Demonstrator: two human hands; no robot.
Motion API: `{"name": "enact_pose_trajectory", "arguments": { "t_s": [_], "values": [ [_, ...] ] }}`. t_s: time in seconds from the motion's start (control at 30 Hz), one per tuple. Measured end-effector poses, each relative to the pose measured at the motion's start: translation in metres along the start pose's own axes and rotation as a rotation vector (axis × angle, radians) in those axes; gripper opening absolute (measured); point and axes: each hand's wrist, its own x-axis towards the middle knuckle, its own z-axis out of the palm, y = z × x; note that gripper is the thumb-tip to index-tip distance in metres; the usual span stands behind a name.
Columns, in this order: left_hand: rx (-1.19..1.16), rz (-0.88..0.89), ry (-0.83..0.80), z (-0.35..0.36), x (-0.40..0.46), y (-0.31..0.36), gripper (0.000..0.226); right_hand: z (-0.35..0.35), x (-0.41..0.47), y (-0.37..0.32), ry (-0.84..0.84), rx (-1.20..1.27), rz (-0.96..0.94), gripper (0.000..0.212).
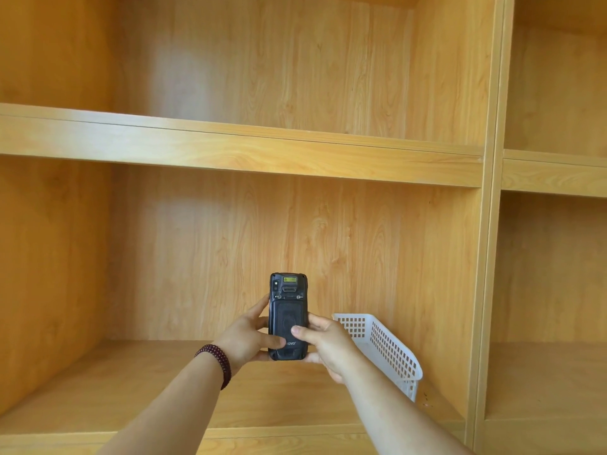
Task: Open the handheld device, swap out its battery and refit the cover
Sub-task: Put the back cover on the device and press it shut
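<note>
A black handheld device [288, 316] is held upright in front of the lower shelf [131, 382] of a wood-grain laminate shelving unit, back side toward the camera. The casing is matte rubberised plastic with rounded corners; a ribbed, textured back cover with an oval recess is seen across the lower two thirds. Near the top a small yellow-green label, a latch-like part and two small screws or clips are visible; the label text is too small to be read. Partial white lettering "ovo" is seen near the bottom of the cover, the start hidden by a thumb. The left hand [244, 339] is wrapped around the left edge, thumb laid across the lower cover, fingers [262, 305] clamped on the side. The right hand [328, 346] is clamped on the right edge, thumb tip pressed on the cover mid-height. Both forearms are extended forward, bare. A dark red beaded bracelet [218, 362] is worn on the left wrist, wound in several loops. A white plastic basket [387, 349] with a square-grid perforated wall is set on the shelf just right of the hands, against the side panel.
</note>
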Motion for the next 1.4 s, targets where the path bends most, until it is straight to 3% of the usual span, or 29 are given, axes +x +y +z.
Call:
{"name": "enact_pose_trajectory", "arguments": {
  "t_s": [0.2,0.37,0.5,0.6,0.73,0.97,1.13,1.4],
  "values": [
    [0.02,-0.05,-0.004,0.002,0.0,-0.01,0.094,-0.001,-0.002,0.018,0.027,-0.029,0.017,0.031],
    [-0.045,-0.065,0.105,0.003,0.003,-0.006,0.058,0.001,0.006,0.018,0.056,-0.019,0.028,0.033],
    [-0.06,-0.218,0.314,0.012,0.012,-0.019,0.029,0.004,0.019,0.029,0.124,-0.08,0.142,0.034],
    [-0.097,-0.337,0.377,0.012,0.025,-0.037,0.011,0.006,0.029,0.045,0.159,-0.163,0.269,0.032],
    [0.036,-0.39,0.385,0.006,0.047,-0.063,0.023,0.005,0.04,0.063,0.183,-0.291,0.36,0.028],
    [0.254,-0.481,0.349,0.011,0.06,-0.078,0.021,0.0,0.057,0.077,0.182,-0.465,0.407,0.026],
    [0.337,-0.496,0.323,0.015,0.068,-0.09,0.021,0.003,0.055,0.08,0.151,-0.594,0.484,0.038],
    [0.662,-0.454,0.266,0.019,0.071,-0.098,0.031,0.005,0.049,0.072,0.113,-1.024,0.493,0.046]
  ]
}}
